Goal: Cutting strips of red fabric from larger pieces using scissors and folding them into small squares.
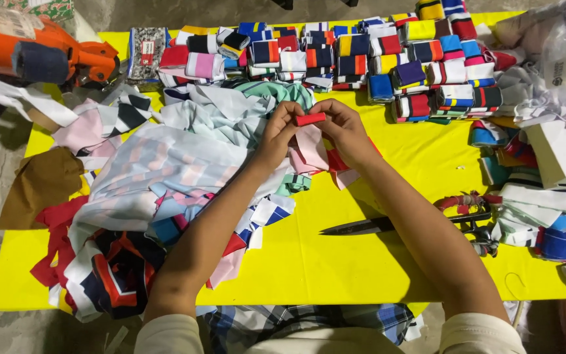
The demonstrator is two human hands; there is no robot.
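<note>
My left hand (pixel 276 133) and my right hand (pixel 343 128) meet above the yellow table (pixel 335 262), both pinching a small red fold of cloth (pixel 311 118) at its two ends. A pink and white strip (pixel 311 149) hangs down from the fold between my palms. To the left and under my left forearm lies a loose heap of striped cloth pieces (pixel 165 177). Rows of folded, rolled cloth bundles (pixel 361 59) in many colours stand beyond my hands.
Black scissors (pixel 388 225) with wrapped handles lie open on the table right of my right forearm. An orange machine (pixel 34 49) sits at the far left corner. More folded cloth and white card (pixel 561 157) pile up along the right edge.
</note>
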